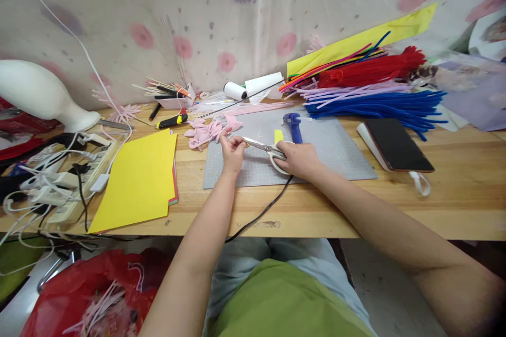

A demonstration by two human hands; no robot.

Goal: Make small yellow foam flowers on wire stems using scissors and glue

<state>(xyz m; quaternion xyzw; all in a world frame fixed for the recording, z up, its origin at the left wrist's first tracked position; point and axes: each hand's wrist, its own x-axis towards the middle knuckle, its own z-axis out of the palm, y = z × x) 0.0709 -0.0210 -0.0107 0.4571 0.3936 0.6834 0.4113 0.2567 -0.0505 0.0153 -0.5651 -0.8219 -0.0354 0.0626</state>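
Note:
My right hand (299,159) grips a pair of scissors (274,155) with light handles, its blades pointing left. Close to the blade tips, my left hand (233,151) has thumb and fingers pinched together; what is in them is too small to make out. Both hands are over a grey cutting mat (336,152). A small yellow paper piece (279,136) lies just beyond the scissors. Behind my right hand rests a blue glue gun (293,127). Pink fuzzy looped shapes (203,132) are heaped beyond my left hand.
Yellow paper sheets (136,179) lie left, beside a cluttered power strip (85,184). Bundles of blue pipe cleaners (375,105) and red pipe cleaners (371,69) fill the back right. A phone (399,143) is at right. A black cable (261,214) crosses the table's front edge.

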